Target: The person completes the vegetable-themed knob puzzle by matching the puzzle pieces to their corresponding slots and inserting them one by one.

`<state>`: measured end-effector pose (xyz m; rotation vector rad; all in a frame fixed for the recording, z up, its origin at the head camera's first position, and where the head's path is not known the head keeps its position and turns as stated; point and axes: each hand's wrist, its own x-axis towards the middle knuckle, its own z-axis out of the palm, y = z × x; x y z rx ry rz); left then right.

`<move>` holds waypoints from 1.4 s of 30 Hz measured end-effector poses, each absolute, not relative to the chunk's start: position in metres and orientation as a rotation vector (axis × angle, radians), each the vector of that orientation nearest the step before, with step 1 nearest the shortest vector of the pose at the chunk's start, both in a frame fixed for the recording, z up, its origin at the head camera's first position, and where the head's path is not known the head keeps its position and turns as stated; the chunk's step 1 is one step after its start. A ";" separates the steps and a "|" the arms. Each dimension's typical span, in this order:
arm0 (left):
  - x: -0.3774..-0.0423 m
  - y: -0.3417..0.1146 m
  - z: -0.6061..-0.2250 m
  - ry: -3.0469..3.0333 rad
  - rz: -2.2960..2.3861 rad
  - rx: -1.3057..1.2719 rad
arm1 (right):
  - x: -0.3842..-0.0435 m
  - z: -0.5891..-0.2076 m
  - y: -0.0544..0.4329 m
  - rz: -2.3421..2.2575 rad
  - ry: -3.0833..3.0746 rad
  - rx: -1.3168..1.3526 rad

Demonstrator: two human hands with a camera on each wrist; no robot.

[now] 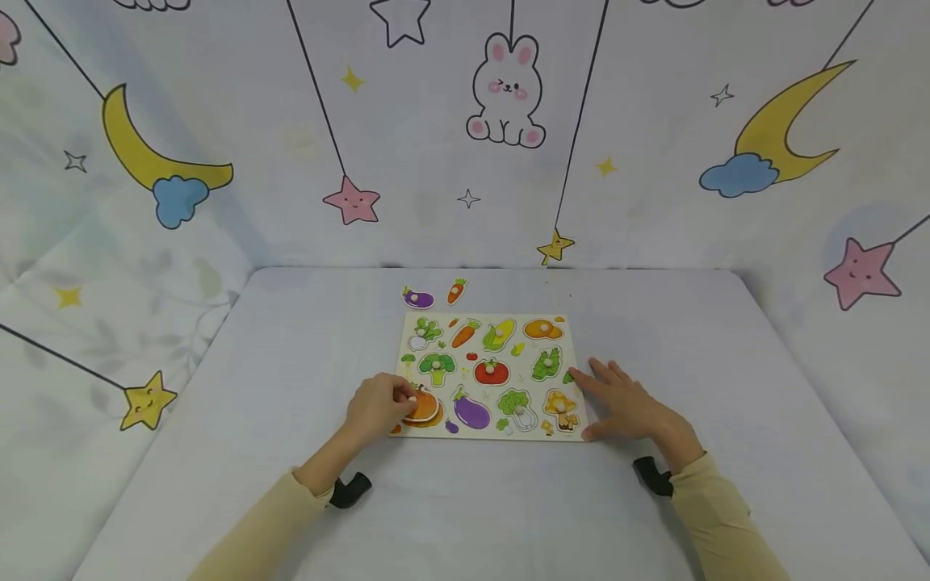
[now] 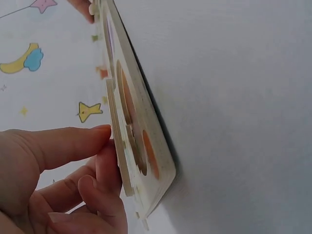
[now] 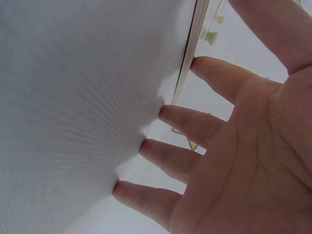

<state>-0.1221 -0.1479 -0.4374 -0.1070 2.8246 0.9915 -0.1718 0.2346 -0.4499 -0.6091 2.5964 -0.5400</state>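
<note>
A wooden vegetable peg puzzle board (image 1: 479, 432) lies flat on the table. My left hand (image 1: 379, 406) pinches the small knob of an orange pumpkin puzzle piece (image 1: 421, 406) at the board's front left. Seen in the left wrist view, the pumpkin piece (image 2: 117, 136) is raised slightly over its hollow and a bit offset from it. My right hand (image 1: 628, 403) is spread at the board's right side, its index fingertip and thumb at the edge. The right wrist view shows the other fingertips (image 3: 151, 146) pressing on the tablecloth beside the board's edge (image 3: 192, 39).
A loose eggplant piece (image 1: 418, 298) and a loose carrot piece (image 1: 456, 291) lie behind the board. Other knobbed pieces, such as the tomato (image 1: 492, 372) and broccoli (image 1: 437, 368), sit on the board. A patterned cloth wall (image 1: 436, 121) stands behind the white table (image 1: 508, 516).
</note>
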 end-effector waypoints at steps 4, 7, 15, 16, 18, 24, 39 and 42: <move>-0.120 -0.146 -0.442 2.832 0.959 -0.111 | -0.172 -0.449 0.234 -0.535 2.599 -0.612; -0.119 -0.144 -0.445 2.839 0.948 -0.111 | -0.172 -0.448 0.234 -0.529 2.601 -0.612; -0.120 -0.137 -0.448 2.857 0.877 -0.059 | -0.171 -0.448 0.234 -0.525 2.592 -0.594; -0.121 -0.136 -0.448 2.858 0.873 -0.057 | -0.171 -0.448 0.234 -0.525 2.593 -0.592; -0.122 -0.135 -0.447 2.860 0.865 -0.053 | -0.171 -0.448 0.235 -0.523 2.595 -0.592; -0.126 -0.139 -0.439 2.816 0.843 -0.045 | -0.171 -0.448 0.236 -0.547 2.594 -0.603; -0.249 -0.169 -0.411 2.956 1.228 -0.256 | -0.171 -0.450 0.240 -0.560 2.601 -0.610; -0.270 -0.174 -0.422 2.955 1.212 -0.286 | -0.172 -0.450 0.237 -0.567 2.594 -0.617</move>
